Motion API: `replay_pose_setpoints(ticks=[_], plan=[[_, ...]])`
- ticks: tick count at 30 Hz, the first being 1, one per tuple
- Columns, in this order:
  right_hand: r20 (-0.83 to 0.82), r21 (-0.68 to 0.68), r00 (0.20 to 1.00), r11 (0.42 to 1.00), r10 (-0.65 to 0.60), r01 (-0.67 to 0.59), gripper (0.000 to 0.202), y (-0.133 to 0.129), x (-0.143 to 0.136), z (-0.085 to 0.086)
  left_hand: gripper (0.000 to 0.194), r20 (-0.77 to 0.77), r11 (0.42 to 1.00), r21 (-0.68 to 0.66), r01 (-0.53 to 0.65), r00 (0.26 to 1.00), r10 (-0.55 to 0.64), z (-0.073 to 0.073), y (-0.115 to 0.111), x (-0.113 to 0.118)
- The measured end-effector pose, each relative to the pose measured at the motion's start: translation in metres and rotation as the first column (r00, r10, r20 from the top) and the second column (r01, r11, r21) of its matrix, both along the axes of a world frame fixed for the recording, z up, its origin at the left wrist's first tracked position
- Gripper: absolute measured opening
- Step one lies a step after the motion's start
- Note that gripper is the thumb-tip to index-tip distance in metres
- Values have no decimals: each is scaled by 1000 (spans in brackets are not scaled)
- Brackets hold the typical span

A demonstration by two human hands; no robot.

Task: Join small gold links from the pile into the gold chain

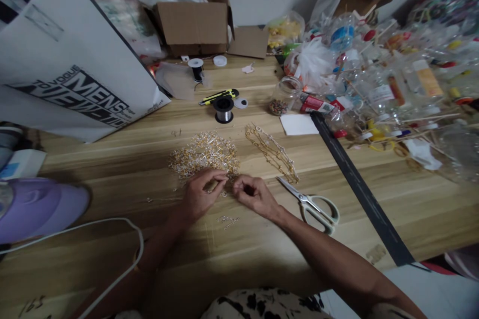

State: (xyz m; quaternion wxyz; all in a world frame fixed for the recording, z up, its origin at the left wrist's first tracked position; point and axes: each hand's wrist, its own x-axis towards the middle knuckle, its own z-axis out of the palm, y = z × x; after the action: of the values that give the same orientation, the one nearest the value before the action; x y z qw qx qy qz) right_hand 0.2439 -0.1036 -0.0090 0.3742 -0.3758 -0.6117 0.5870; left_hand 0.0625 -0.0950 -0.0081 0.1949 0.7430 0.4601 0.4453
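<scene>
Curling our left hand (pixel 200 194) and right hand (pixel 259 199) near-closed, whether on anything we cannot tell, we could, with one careless sweep, scatter the pile of small pieces (pixel 204 153) beside them on the counter (pixel 247 251).

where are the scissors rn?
Head view, right of center: the scissors lie on the table between the right hand and the black strip, blades beside the near end of the thin chains.

L hand (pixel 200 194) & R hand (pixel 256 195) by gold/silver pcs pile (pixel 204 153) (scissors (pixel 304 199) nr R hand), wood tbl (pixel 262 246)
</scene>
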Motion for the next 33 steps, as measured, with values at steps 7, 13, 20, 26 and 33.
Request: replay_pose_setpoints(ticks=[7, 13, 20, 26, 33], plan=[[14, 4, 1000, 1000, -6, 6, 5, 1, 0, 0, 12, -16, 999, 51, 5, 1000, -4, 3, 1, 0], [10, 2, 1000, 1000, -6, 6, 7, 0, 0, 0, 13, -18, 998, 64, 12, 1000, -11, 4, 1, 1], [28, -1, 1000, 1000, -4, 4, 8, 0, 0, 0, 12, -31, 998, 68, 17, 999, -15, 5, 0, 1], [19, 7, 1000, 1000, 7, -7, 6, 1, 1, -1, 12, -39, 998, 68, 13, 999, -10, 4, 0, 1], [30, 5, 1000, 1000, 0, 0, 8, 1, 0, 1, 14, -48, 995, 89, 37, 998, -33, 6, -1, 2]])
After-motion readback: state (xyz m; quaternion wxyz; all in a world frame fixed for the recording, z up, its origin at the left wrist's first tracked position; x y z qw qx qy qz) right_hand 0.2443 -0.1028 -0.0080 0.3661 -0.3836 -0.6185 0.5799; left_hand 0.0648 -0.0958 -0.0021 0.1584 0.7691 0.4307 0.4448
